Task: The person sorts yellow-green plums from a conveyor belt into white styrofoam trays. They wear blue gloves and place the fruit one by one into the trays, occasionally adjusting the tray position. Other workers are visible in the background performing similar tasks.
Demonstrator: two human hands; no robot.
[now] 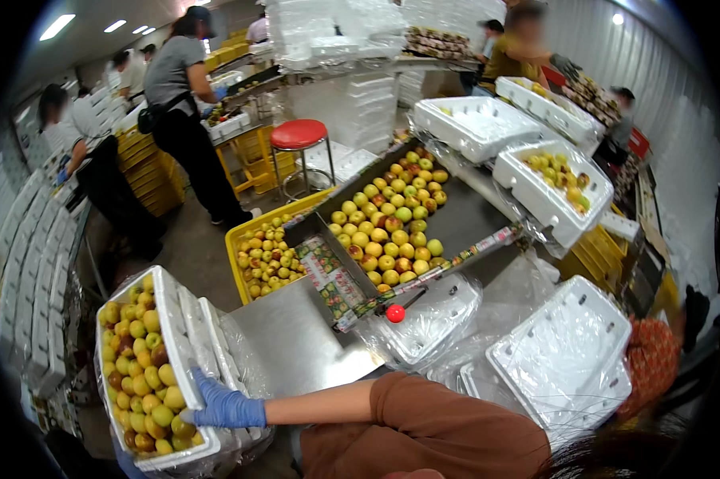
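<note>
A white foam box (pixel 180 341) full of yellow-green and brown jujubes (pixel 141 371) is tilted at the lower left, with clear plastic film round its outside. My right hand (pixel 228 404), in a blue glove, grips the near long rim, thumb over the edge by the fruit. At the box's bottom corner my left hand (pixel 126 462), also blue-gloved, is mostly hidden and supports it from the outer side. More empty-looking foam boxes (pixel 219 335) stand directly behind it. The bare metal tabletop (pixel 282 335) lies beside my right forearm.
A sorting tray (pixel 474 209) holds loose jujubes; a red-knobbed lever (pixel 396 313) projects from its edge. A yellow crate (pixel 234 251) of smaller fruit, a red stool (pixel 299 135) and foam boxes (pixel 560 353) surround it. Co-workers (pixel 180 108) stand beyond.
</note>
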